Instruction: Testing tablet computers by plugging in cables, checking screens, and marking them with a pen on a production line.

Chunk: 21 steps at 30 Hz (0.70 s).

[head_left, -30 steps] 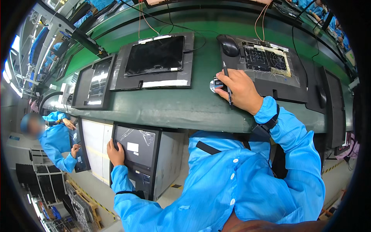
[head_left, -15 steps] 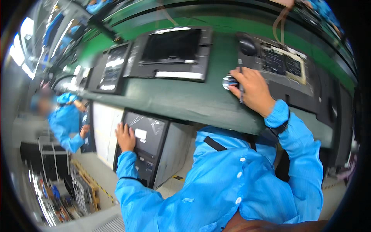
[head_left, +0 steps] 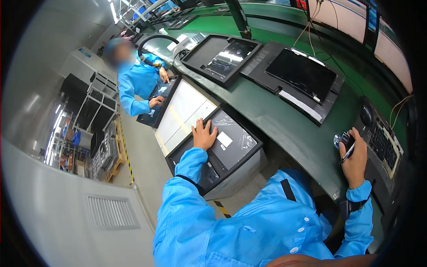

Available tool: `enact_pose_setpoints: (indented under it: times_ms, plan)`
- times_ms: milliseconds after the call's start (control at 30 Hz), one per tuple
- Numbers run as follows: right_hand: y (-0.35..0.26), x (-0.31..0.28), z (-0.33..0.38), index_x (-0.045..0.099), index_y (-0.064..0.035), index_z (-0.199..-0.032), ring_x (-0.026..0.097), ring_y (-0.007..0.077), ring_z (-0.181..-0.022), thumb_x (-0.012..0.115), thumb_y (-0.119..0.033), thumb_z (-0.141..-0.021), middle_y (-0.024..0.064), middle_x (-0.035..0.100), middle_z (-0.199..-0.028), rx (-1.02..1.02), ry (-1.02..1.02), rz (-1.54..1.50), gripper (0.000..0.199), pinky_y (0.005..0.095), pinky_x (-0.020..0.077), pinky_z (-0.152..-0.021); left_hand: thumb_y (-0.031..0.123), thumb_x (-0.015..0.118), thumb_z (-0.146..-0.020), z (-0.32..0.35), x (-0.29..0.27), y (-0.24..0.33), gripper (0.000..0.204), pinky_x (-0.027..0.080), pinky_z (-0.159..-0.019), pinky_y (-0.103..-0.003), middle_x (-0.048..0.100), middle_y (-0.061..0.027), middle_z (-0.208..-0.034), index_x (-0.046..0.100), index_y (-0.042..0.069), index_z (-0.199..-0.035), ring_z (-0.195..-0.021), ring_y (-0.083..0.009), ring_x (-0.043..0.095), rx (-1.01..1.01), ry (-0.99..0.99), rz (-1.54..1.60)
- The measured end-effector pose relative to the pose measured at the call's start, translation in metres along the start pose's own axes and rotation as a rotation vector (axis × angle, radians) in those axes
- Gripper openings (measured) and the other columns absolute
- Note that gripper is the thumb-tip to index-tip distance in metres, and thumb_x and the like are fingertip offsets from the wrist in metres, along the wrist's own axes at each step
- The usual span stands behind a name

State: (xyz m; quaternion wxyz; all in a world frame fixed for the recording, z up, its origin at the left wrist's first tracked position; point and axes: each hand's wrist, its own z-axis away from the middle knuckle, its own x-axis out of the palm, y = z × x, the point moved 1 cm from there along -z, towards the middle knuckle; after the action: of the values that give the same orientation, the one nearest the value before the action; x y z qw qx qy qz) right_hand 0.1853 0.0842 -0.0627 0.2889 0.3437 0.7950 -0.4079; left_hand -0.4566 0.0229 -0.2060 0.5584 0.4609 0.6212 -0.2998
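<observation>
My left hand [head_left: 204,135] lies with spread fingers on the far left edge of a dark panel in a black tray [head_left: 240,129], close to a white label [head_left: 224,139]. The tray tops a pale stack beside the bench. At the right, my right hand [head_left: 356,158] is closed around a dark pen [head_left: 348,154]. Its fingertips are at a small round item, silver and black [head_left: 339,139], on the green bench top [head_left: 284,116]; whether they grip that item too, I cannot tell. A black computer mouse [head_left: 366,111] sits just beyond.
Dark foam trays holding a black screen [head_left: 302,74] and a glossy panel [head_left: 227,58] line the bench. Circuit boards [head_left: 383,142] lie in another tray at the right. A co-worker in blue [head_left: 135,86] handles a dark panel beyond the white stack [head_left: 187,109].
My view has swung left, so the bench and both hands appear further right. The left hand remains on the panel and the right hand still holds the pen beside the round item.
</observation>
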Motion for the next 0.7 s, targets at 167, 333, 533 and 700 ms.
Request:
enact_pose_setpoints:
  times_ms: [167, 333, 533, 700]
  plan:
    - [0.001, -0.001, 0.001, 0.058, -0.0023, -0.152, 0.064, 0.046, -0.123, 0.082, -0.013, -0.094, 0.0231, 0.069, -0.133, -0.046, -0.026, 0.082, 0.063, 0.0518, 0.0499, -0.109, 0.055, 0.068, -0.102, -0.003, -0.009, 0.014, 0.074, 0.007, -0.135, -0.068, 0.031, -0.0294, -0.178, 0.061, 0.01, -0.159, -0.17, -0.0439, 0.018, -0.128, -0.107, 0.01]
    - [0.001, -0.002, 0.0, 0.059, -0.0022, -0.151, 0.063, 0.0469, -0.123, 0.082, -0.012, -0.094, 0.0235, 0.068, -0.133, -0.022, -0.025, 0.037, 0.062, 0.053, 0.0494, -0.109, 0.058, 0.073, -0.099, 0.08, -0.058, 0.073, 0.09, 0.006, -0.134, -0.07, 0.024, -0.0315, -0.18, 0.05, 0.001, -0.165, -0.171, -0.0462, 0.015, 0.164, -0.117, 0.092]
    - [0.005, -0.001, 0.005, 0.058, -0.0042, -0.154, 0.066, 0.0413, -0.128, 0.08, -0.011, -0.098, 0.0212, 0.07, -0.139, 0.032, -0.028, -0.009, 0.06, 0.0483, 0.0501, -0.112, 0.066, 0.08, -0.093, 0.204, -0.084, 0.094, 0.103, 0.013, -0.128, -0.078, 0.028, -0.0359, -0.176, 0.046, 0.006, -0.169, -0.166, -0.0544, 0.023, 0.008, -0.222, -0.062]
    - [0.008, 0.002, 0.006, 0.058, -0.0039, -0.156, 0.064, 0.0397, -0.135, 0.079, -0.012, -0.101, 0.0202, 0.069, -0.144, 0.053, -0.049, 0.031, 0.06, 0.0464, 0.0478, -0.118, 0.064, 0.081, -0.093, 0.195, -0.067, 0.071, 0.102, 0.023, -0.124, -0.079, 0.039, -0.038, -0.17, 0.044, 0.011, -0.172, -0.162, -0.0575, 0.031, -0.055, -0.225, -0.08]
